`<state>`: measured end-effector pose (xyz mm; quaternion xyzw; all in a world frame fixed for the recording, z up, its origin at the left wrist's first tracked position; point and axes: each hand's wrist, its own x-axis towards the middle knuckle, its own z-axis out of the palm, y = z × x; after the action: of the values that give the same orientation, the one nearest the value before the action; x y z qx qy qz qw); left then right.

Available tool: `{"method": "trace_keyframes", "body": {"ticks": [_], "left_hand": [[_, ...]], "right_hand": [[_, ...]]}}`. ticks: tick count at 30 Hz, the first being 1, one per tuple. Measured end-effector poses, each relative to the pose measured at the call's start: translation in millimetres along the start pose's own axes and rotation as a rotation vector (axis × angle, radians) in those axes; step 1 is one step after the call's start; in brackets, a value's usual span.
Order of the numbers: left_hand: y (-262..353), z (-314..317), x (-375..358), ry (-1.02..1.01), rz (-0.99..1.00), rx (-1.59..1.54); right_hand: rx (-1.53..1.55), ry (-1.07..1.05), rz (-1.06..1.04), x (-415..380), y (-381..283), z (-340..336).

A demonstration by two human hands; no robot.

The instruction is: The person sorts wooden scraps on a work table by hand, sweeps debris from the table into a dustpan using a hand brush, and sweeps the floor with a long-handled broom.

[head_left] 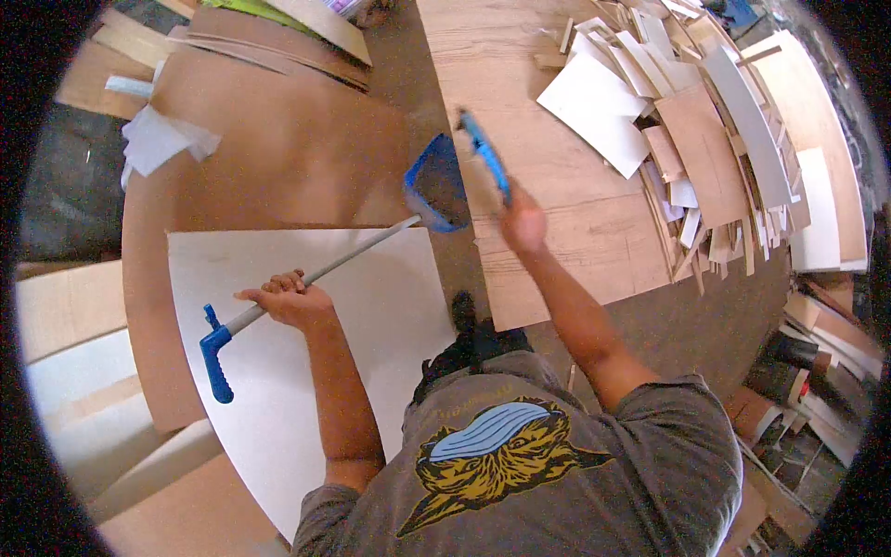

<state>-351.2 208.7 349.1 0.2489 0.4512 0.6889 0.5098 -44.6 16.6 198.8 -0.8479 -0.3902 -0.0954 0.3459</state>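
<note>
My left hand (pixel 290 299) is wrapped round a long grey pole (pixel 362 251), just ahead of its blue pistol-shaped grip with a trigger. At the pole's far end is a blue-rimmed, scoop-like head (pixel 415 176), beside the edge of the wooden table. My right hand (pixel 525 226) grips a slim blue hand tool (pixel 486 153) above the table's near left part. Its tip looks dark, and blur hides its exact kind. Beneath the pole lies a white board (pixel 371 297).
The light wooden table (pixel 548 251) carries a heap of white and brown board offcuts (pixel 701 153) at the right. Left of it lies a large brown sheet (pixel 269 158) with a crumpled white piece (pixel 167 139). More scrap (pixel 798 408) is piled at the lower right.
</note>
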Motion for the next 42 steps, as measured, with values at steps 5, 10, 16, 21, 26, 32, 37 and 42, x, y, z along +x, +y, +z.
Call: {"method": "trace_keyframes", "body": {"ticks": [5, 10, 16, 21, 26, 32, 37, 42], "left_hand": [[-22.1, 31.5, 10.7, -0.052, 0.044, 0.063], [-40.9, 57.6, 14.1, -0.097, -0.023, 0.091], [-44.6, 99.1, -4.8, -0.056, 0.011, 0.123], [-72.4, 116.1, 16.0, -0.147, -0.054, 0.093], [-107.4, 151.8, 32.5, -0.197, -0.030, 0.171], [-126.5, 190.2, 48.7, -0.255, -0.018, 0.229], [-145.1, 213.1, 75.5, -0.273, -0.013, 0.231], [-147.3, 259.9, 97.2, -0.349, -0.063, 0.211]], "right_hand": [[-0.332, 0.013, 0.324, 16.1, 49.2, -77.3], [-0.544, -0.020, 0.463, -12.2, 101.7, -87.1], [-0.444, -0.156, 0.477, -5.5, 102.9, -15.6], [-0.304, -0.161, 0.431, 42.5, 68.3, 28.7], [-0.222, -0.034, 0.301, 94.2, 65.6, 96.5], [-0.272, 0.203, 0.315, 157.2, 47.2, 75.8], [-0.359, 0.097, 0.433, 201.3, 68.6, 104.5], [-0.314, 0.011, 0.476, 238.0, 60.0, 160.6]]}}
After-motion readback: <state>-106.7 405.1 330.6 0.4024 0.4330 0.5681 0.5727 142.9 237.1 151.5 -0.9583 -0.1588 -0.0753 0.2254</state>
